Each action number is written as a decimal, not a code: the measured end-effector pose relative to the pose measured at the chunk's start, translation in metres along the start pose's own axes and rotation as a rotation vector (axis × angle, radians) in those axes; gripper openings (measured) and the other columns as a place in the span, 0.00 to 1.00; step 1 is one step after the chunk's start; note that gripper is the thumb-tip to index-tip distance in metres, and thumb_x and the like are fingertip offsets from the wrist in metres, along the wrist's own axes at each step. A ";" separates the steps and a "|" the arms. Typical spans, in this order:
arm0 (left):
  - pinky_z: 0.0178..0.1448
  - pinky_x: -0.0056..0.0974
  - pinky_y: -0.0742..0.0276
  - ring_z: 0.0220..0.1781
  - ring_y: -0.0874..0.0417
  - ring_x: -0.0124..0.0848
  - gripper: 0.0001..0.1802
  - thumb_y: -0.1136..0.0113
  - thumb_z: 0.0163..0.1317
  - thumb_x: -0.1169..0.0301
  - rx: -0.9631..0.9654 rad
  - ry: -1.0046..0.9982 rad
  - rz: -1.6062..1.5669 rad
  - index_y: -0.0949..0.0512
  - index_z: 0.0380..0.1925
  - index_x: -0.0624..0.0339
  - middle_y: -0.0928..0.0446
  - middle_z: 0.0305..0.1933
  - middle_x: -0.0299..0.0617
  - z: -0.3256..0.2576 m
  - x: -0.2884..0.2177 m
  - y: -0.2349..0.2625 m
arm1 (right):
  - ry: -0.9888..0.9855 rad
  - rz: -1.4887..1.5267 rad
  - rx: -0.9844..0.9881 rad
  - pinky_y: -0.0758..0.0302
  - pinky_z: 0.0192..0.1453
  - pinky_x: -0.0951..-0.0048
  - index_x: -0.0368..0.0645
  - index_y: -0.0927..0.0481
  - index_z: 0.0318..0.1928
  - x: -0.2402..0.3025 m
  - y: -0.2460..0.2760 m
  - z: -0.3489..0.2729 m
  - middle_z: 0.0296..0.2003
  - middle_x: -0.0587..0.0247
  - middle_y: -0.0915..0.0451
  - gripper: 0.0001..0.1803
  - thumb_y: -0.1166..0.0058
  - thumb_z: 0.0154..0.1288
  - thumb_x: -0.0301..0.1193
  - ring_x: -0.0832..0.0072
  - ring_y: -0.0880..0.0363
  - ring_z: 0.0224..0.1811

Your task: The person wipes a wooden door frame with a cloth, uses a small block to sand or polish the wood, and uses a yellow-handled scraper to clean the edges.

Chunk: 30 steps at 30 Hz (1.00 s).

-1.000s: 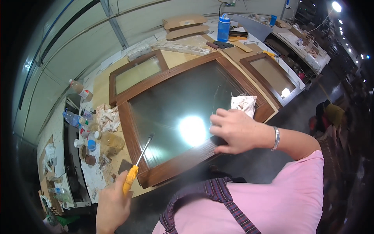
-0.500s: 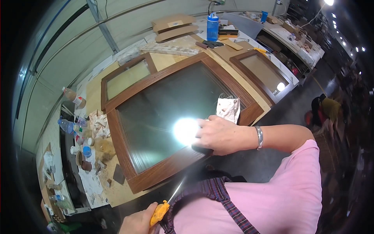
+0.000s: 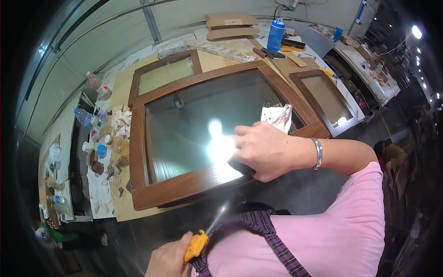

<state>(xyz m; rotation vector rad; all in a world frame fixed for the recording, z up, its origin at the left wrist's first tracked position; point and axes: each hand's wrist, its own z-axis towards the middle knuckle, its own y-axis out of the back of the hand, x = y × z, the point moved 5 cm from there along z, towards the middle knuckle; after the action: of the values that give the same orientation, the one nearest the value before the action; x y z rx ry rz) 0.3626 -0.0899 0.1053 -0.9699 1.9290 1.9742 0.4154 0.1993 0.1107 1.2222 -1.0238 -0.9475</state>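
Note:
My right hand (image 3: 265,150) is closed over the near right part of a brown wood-framed glass panel (image 3: 170,189). A white, stained cloth (image 3: 277,117) with frayed threads sticks out from the far side of its fingers; the rest is hidden. Low in front of my body, my left hand (image 3: 170,259) grips a yellow-handled tool (image 3: 196,244) with a narrow metal shaft or blade pointing up and right. The tip is blurred, so its exact kind is unclear. This tool is apart from the panel. A bright glare covers the glass beside my right fingers.
Smaller framed glass panels lie behind (image 3: 166,74) and to the right (image 3: 323,99). Several bottles, cups and rags crowd the bench's left side, including a clear plastic bottle (image 3: 83,116). A blue bottle (image 3: 275,36) and cardboard (image 3: 230,21) stand at the back. Another person (image 3: 394,157) is far right.
My view has turned, so the panel sits at a different angle. My right hand and the cloth have shifted slightly away from me along the panel. The yellow-handled tool stays in my left hand.

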 end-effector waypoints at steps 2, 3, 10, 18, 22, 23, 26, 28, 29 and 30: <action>0.46 0.51 0.21 0.41 0.16 0.60 0.35 0.38 0.53 0.82 -0.059 -0.001 0.120 0.30 0.65 0.61 0.18 0.39 0.59 -0.004 0.010 0.000 | 0.015 -0.007 -0.049 0.21 0.33 0.61 0.40 0.20 0.34 -0.002 0.011 0.003 0.35 0.60 0.23 0.15 0.36 0.40 0.28 0.60 0.22 0.41; 0.46 0.50 0.20 0.42 0.16 0.60 0.34 0.39 0.53 0.82 -0.098 0.043 0.157 0.29 0.65 0.61 0.18 0.40 0.61 -0.007 0.019 0.005 | 0.020 -0.013 -0.077 0.21 0.32 0.61 0.40 0.20 0.34 -0.003 0.018 0.004 0.35 0.60 0.23 0.15 0.37 0.40 0.28 0.60 0.22 0.41; 0.43 0.53 0.22 0.39 0.19 0.65 0.29 0.42 0.55 0.83 -0.234 0.316 0.228 0.27 0.60 0.65 0.21 0.35 0.65 -0.024 0.067 0.023 | -0.008 -0.036 -0.058 0.25 0.30 0.58 0.41 0.27 0.29 -0.008 0.032 0.006 0.32 0.61 0.26 0.20 0.34 0.31 0.30 0.59 0.24 0.38; 0.42 0.55 0.21 0.38 0.17 0.62 0.32 0.38 0.53 0.79 -0.171 0.179 0.248 0.28 0.62 0.62 0.20 0.37 0.63 -0.010 0.054 0.018 | -0.020 -0.023 -0.077 0.28 0.29 0.58 0.42 0.25 0.29 -0.004 0.028 0.000 0.32 0.63 0.27 0.20 0.34 0.30 0.30 0.60 0.25 0.38; 0.44 0.55 0.20 0.40 0.15 0.57 0.33 0.35 0.50 0.79 -0.087 0.148 0.300 0.30 0.60 0.62 0.17 0.38 0.58 0.023 0.040 0.004 | -0.002 -0.020 -0.095 0.28 0.30 0.59 0.42 0.25 0.29 -0.003 0.025 0.000 0.32 0.63 0.27 0.20 0.33 0.30 0.30 0.61 0.26 0.38; 0.44 0.55 0.20 0.40 0.15 0.57 0.33 0.35 0.50 0.79 -0.077 0.138 0.291 0.30 0.60 0.62 0.18 0.38 0.58 0.028 0.040 0.002 | -0.004 -0.018 -0.090 0.27 0.30 0.59 0.42 0.25 0.29 -0.002 0.024 0.001 0.32 0.63 0.27 0.20 0.33 0.30 0.30 0.61 0.26 0.38; 0.44 0.55 0.21 0.40 0.16 0.57 0.32 0.35 0.51 0.78 -0.050 0.144 0.286 0.29 0.60 0.61 0.18 0.37 0.58 0.023 0.038 0.006 | -0.004 -0.019 -0.086 0.27 0.31 0.59 0.42 0.25 0.29 0.000 0.026 0.001 0.31 0.63 0.27 0.20 0.33 0.31 0.31 0.61 0.26 0.38; 0.44 0.55 0.21 0.40 0.16 0.58 0.29 0.35 0.54 0.77 -0.061 0.206 0.299 0.28 0.59 0.61 0.18 0.38 0.60 0.007 0.050 0.009 | -0.015 -0.014 -0.099 0.27 0.30 0.59 0.42 0.25 0.29 0.000 0.023 -0.001 0.32 0.63 0.27 0.20 0.33 0.31 0.31 0.61 0.26 0.38; 0.44 0.55 0.21 0.40 0.16 0.58 0.29 0.35 0.55 0.77 -0.093 0.246 0.268 0.28 0.59 0.61 0.18 0.37 0.60 0.000 0.057 0.011 | -0.019 -0.012 -0.105 0.27 0.30 0.59 0.42 0.25 0.30 0.000 0.022 -0.003 0.32 0.63 0.27 0.20 0.32 0.31 0.31 0.61 0.26 0.38; 0.44 0.55 0.21 0.40 0.16 0.59 0.28 0.35 0.55 0.77 -0.123 0.297 0.240 0.27 0.59 0.61 0.18 0.37 0.60 -0.008 0.064 0.014 | -0.028 -0.020 -0.096 0.27 0.30 0.60 0.42 0.25 0.30 0.001 0.019 -0.003 0.32 0.64 0.27 0.20 0.32 0.31 0.31 0.62 0.26 0.38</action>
<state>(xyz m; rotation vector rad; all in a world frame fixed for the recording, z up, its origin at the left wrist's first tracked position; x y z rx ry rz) 0.3083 -0.1180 0.0804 -1.1695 2.1917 2.2081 0.4194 0.2017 0.1298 1.1441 -0.9782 -1.0203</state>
